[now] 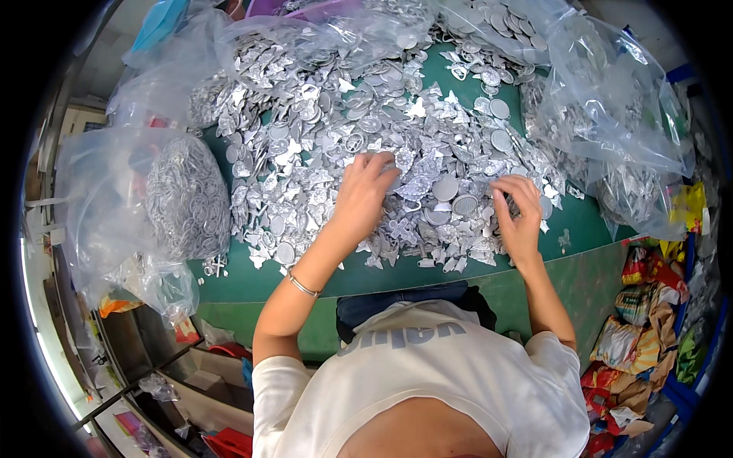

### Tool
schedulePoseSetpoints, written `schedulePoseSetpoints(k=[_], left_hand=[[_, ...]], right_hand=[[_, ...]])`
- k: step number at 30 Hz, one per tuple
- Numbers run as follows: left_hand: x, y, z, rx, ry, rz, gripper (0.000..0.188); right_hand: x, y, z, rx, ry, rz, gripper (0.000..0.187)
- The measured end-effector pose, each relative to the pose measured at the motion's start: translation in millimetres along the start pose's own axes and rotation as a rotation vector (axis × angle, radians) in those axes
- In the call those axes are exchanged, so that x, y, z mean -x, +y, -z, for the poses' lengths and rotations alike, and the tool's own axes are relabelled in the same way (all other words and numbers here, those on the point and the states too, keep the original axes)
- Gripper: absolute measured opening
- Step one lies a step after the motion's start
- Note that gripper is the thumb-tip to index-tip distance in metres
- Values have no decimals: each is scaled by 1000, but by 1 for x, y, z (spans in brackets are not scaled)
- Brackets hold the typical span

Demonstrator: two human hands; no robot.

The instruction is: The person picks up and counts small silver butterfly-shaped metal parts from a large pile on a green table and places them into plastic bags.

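A broad heap of small silvery metal pieces (pixel 305 191), flat discs and winged or jagged shapes among them, covers the middle of the green table (pixel 237 286). My left hand (pixel 365 195), with a bracelet on its wrist, rests in the heap with its fingers bent together; what they hold, if anything, is hidden. At the heap's right side is my right hand (pixel 521 217), its fingers curled and its thumb tip close to the index tip. Anything between them is too small to make out. Several round discs (pixel 445 188) lie between my hands.
A clear plastic bag (pixel 99 198) of metal rings stands at the left. More clear bags (pixel 611 99) with silvery pieces fill the right and far sides. A purple container (pixel 305 9) is at the back. Crumpled colourful packaging (pixel 622 340) piles up at the lower right; drawers (pixel 210 382) stand lower left.
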State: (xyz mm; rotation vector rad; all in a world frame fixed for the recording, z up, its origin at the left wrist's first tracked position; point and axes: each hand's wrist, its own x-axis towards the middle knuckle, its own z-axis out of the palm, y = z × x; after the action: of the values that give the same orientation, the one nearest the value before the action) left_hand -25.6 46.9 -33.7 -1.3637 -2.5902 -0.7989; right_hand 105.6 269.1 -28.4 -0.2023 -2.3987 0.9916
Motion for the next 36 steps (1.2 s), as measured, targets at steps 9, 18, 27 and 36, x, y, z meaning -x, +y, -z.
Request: schedulePoseSetpoints(k=[9, 18, 27, 36], left_hand=[[15, 26, 19, 688, 203, 440, 42], [26, 66, 15, 2054, -157, 931, 39], [32, 78, 8, 2060, -165, 909, 54], [49, 82, 7, 1982, -187, 931, 53]], right_hand=[[-26, -7, -30, 84, -244, 168, 13], [-6, -7, 4, -980, -326, -670, 34], [40, -15, 5, -357, -328, -439, 28], [39, -1, 27, -134, -294, -484, 21]])
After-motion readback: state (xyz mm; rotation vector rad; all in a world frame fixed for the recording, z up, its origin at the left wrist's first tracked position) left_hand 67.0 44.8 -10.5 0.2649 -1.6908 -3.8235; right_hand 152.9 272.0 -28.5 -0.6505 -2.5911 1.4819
